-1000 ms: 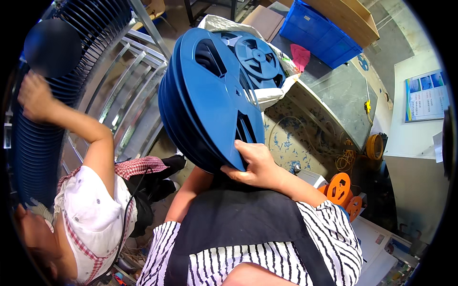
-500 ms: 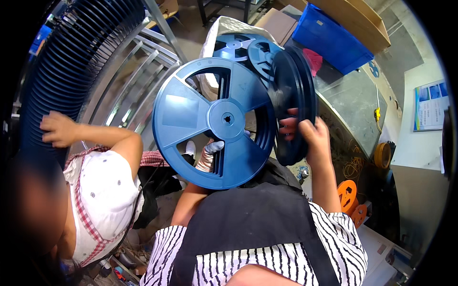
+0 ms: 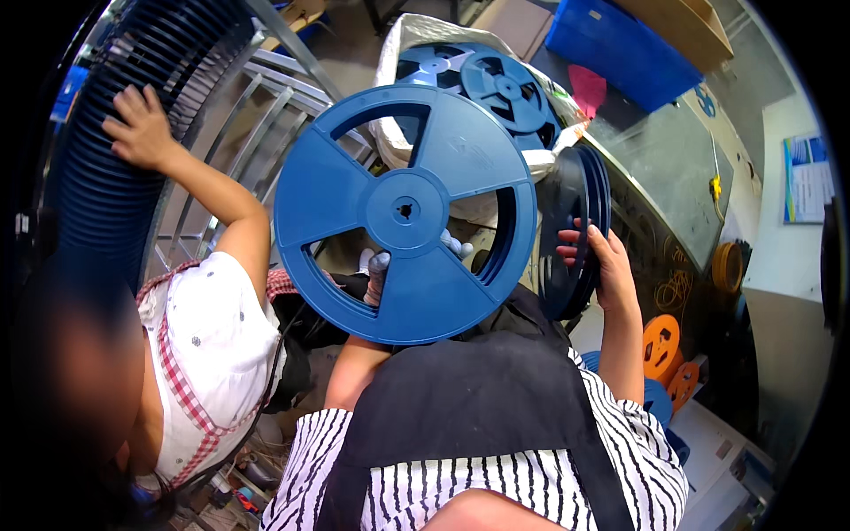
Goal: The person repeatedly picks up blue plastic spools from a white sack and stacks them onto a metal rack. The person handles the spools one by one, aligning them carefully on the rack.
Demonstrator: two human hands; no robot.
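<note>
Blue plastic reels (image 3: pixel 323 190), stacked face-on, sit in the left hand (image 3: pixel 378 274), its grip hooked through their cutouts; behind them, a white sack (image 3: pixel 390 66) holds further reels (image 3: pixel 506 86). Right hand (image 3: pixel 614 270) pinches darker reels (image 3: pixel 567 195) on edge, near the worktop's (image 3: pixel 655 168) left edge.

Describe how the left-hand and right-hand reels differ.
The left reels face the camera; the right reels stand nearly edge-on.
The left reels look bright blue; the right reels look much darker.
The left reels fill more of the view than the right reels.
Both are round, stacked and held.
</note>
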